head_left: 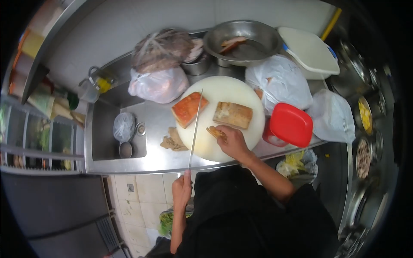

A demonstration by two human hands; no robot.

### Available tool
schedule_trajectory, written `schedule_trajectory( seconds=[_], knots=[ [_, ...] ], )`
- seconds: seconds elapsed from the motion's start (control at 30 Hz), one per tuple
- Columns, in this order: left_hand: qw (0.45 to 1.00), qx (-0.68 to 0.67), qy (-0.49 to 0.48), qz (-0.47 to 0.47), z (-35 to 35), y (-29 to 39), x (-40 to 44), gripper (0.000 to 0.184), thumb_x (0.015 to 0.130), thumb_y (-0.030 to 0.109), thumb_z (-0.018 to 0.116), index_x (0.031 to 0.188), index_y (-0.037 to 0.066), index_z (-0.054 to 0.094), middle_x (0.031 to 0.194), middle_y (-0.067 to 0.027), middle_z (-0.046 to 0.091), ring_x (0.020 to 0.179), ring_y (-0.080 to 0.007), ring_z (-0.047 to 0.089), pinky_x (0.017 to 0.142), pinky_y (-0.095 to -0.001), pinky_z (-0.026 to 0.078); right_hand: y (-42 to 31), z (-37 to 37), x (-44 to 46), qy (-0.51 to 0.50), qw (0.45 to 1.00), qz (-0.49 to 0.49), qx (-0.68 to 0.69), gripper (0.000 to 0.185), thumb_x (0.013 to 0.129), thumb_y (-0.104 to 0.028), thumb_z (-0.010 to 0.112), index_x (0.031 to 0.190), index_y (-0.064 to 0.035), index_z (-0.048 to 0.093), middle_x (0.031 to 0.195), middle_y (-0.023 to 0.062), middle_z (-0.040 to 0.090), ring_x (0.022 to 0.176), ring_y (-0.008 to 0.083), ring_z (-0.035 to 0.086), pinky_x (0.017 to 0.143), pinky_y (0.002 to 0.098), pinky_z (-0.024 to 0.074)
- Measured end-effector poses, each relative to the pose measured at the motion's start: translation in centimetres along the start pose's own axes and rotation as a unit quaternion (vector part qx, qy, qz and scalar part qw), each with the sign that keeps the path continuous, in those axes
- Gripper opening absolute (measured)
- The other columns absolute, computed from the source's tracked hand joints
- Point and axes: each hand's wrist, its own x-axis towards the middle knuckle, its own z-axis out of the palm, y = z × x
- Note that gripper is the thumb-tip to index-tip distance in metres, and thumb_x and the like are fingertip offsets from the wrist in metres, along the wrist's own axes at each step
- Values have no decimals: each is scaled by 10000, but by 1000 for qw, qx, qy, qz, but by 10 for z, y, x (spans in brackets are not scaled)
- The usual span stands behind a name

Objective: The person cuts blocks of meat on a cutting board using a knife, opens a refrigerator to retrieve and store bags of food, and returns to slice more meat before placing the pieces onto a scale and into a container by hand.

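Observation:
My left hand (pixel 182 189) is closed round the handle of a long, thin knife (pixel 195 131), whose blade points away from me over the round white cutting board (pixel 241 148). Pinched in my right hand (pixel 232 142) is a thin brown strip (pixel 214 132), just above the board. Beyond that hand lies a brown-topped slab of what looks like meat (pixel 232 115). A reddish-orange slab (pixel 187 111) rests at the board's far left, with the blade passing over or beside it. Brown scraps (pixel 173 139) lie at the board's left edge on the counter.
A sink (pixel 99 129) with a bagged item is at left. Plastic bags (pixel 159 84) and a steel bowl (pixel 271 41) holding pieces stand behind the board. To the right are a white bag (pixel 279 79), a red-lidded container (pixel 292 124) and a white tub (pixel 307 51).

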Motion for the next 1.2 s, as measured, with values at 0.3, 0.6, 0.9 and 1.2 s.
schedule_trajectory(
  seconds=[0.3,0.6,0.9,1.2],
  knots=[
    [992,-82,-97,23,20,50,31,588,1008,562,446,644,102,469,506,23,402,388,-78,361,349,-256,287,2,-130,-81,206,930,163,257,290,884,-55,667,1159,8,599,1022,93,685,889,136,646,789,284,524],
    [991,-92,-95,18,22,49,36,593,1004,540,484,647,67,496,508,15,419,385,-83,374,349,-261,297,5,-143,-3,195,870,153,426,348,885,10,635,1224,19,555,1081,83,649,998,144,627,867,268,502],
    [993,95,39,54,37,1,40,715,954,602,513,699,-56,633,579,-140,582,490,-230,563,514,-401,468,7,-122,187,228,949,99,195,652,862,-92,707,1431,28,411,1331,162,597,1227,249,567,1019,341,450],
    [985,161,31,54,55,66,51,731,947,622,475,838,-74,670,850,-314,670,849,-469,655,772,-522,502,42,-31,69,-90,972,-25,-215,802,619,-173,776,1361,-83,486,1217,156,584,1140,360,537,986,444,406]
  ],
)
